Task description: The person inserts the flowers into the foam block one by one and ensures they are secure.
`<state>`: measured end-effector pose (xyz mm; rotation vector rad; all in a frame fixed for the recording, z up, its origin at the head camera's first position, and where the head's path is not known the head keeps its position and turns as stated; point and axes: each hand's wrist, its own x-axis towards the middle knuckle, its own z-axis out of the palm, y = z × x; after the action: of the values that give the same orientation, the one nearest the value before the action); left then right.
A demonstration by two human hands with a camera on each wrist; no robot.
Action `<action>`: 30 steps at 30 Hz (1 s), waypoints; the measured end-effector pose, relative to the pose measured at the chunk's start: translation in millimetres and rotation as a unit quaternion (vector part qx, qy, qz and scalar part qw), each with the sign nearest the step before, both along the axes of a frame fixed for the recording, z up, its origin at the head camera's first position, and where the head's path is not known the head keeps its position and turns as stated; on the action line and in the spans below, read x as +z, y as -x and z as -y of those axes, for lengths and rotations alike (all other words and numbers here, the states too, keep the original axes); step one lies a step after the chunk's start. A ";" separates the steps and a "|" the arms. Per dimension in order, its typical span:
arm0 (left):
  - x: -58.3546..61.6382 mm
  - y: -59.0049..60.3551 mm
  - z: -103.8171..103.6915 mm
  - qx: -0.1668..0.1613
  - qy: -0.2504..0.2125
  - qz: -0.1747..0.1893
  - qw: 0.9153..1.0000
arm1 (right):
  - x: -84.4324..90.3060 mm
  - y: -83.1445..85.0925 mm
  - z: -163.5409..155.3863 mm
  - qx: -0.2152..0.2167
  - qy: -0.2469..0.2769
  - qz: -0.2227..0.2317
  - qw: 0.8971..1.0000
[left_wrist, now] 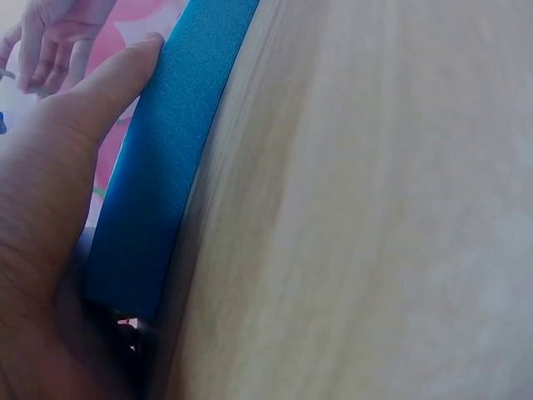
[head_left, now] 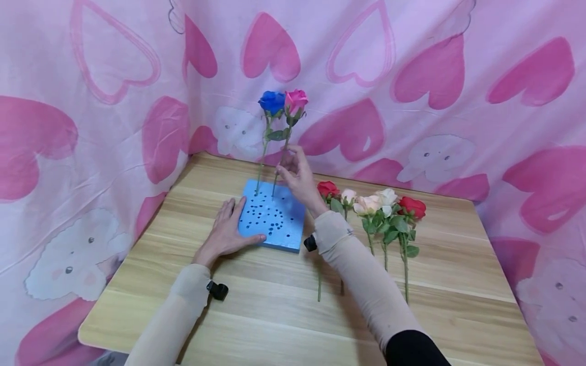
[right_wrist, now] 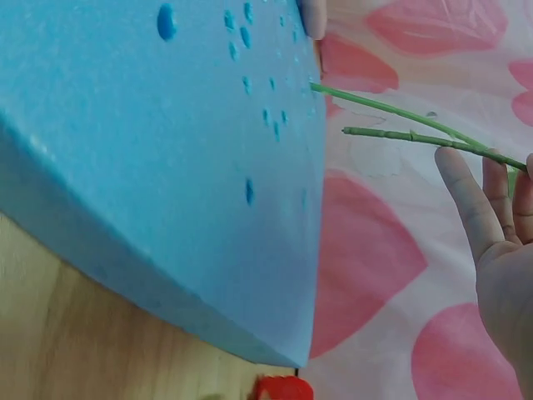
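A blue foam block [head_left: 274, 217] with several holes lies flat on the wooden table [head_left: 284, 315]. My left hand [head_left: 227, 224] rests flat on its left side, thumb [left_wrist: 108, 87] along the block's front edge [left_wrist: 162, 175]. A blue rose [head_left: 272, 101] stands upright with its stem in the block's far edge. Beside it my right hand [head_left: 289, 163] pinches the stem of a pink rose [head_left: 295, 100] held upright. In the right wrist view the pink rose's stem end [right_wrist: 350, 131] hangs free just off the block [right_wrist: 150, 142], by my right hand [right_wrist: 491, 217].
Several roses lie side by side on the table right of the block: a red one [head_left: 327, 189], pale ones [head_left: 368, 204] and another red one [head_left: 412, 207]. A pink heart-print curtain [head_left: 412, 101] closes the back and left sides.
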<state>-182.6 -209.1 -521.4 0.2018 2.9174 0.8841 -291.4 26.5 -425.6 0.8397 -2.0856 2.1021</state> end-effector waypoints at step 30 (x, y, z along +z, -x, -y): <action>0.0 0.8 -0.8 -0.002 0.003 0.001 1.000 | -36.7 24.4 7.7 -0.037 -0.108 0.031 0.993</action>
<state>-183.4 -208.3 -521.4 0.2046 2.9160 0.8756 -315.8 18.8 -462.3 0.7139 -2.3693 1.9152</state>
